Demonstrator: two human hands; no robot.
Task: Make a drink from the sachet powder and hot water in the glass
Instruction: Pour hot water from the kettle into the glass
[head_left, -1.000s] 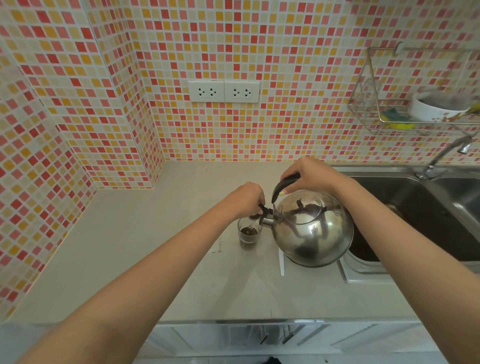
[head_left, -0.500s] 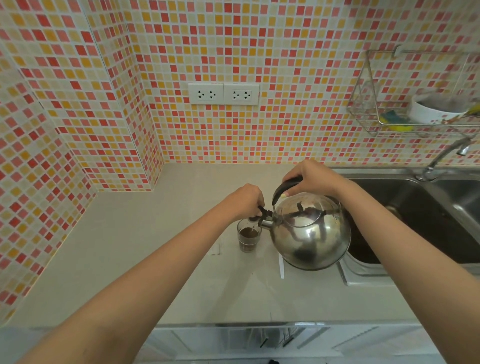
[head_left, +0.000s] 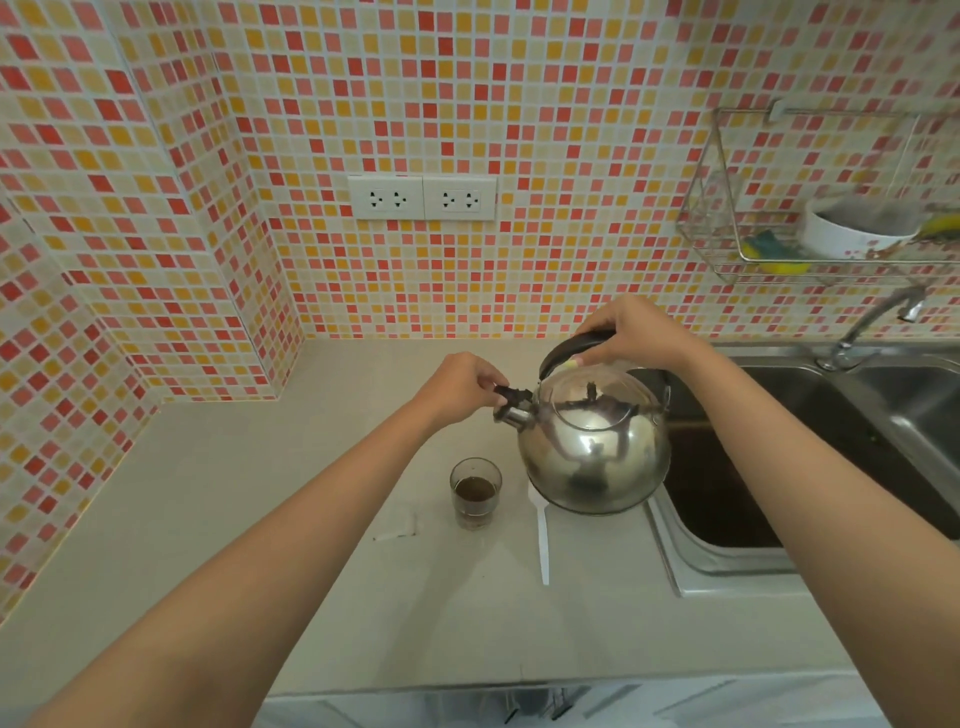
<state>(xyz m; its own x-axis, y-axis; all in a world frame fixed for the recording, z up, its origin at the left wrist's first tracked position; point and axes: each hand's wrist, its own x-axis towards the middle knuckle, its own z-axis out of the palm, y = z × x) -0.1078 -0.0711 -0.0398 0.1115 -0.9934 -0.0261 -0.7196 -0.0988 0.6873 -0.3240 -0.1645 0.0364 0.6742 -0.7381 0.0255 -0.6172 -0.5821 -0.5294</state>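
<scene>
A small clear glass (head_left: 475, 492) stands on the counter, holding a brown drink about halfway up. A round steel kettle (head_left: 595, 449) is held in the air just right of and above the glass, its spout pointing left. My right hand (head_left: 636, 332) grips the kettle's black handle on top. My left hand (head_left: 460, 387) pinches the black cap at the spout tip. A white spoon (head_left: 542, 540) lies on the counter under the kettle. A torn white sachet piece (head_left: 397, 530) lies left of the glass.
The steel sink (head_left: 779, 467) with its tap (head_left: 878, 322) sits to the right. A wire rack (head_left: 810, 218) on the tiled wall holds a white bowl and sponges. Two wall sockets (head_left: 422, 197) are behind. The beige counter (head_left: 234, 493) stretches left.
The kettle has lifted and drawn back from the glass, its spout no longer over the rim. My left hand rose with the spout cap. The glass now stands uncovered.
</scene>
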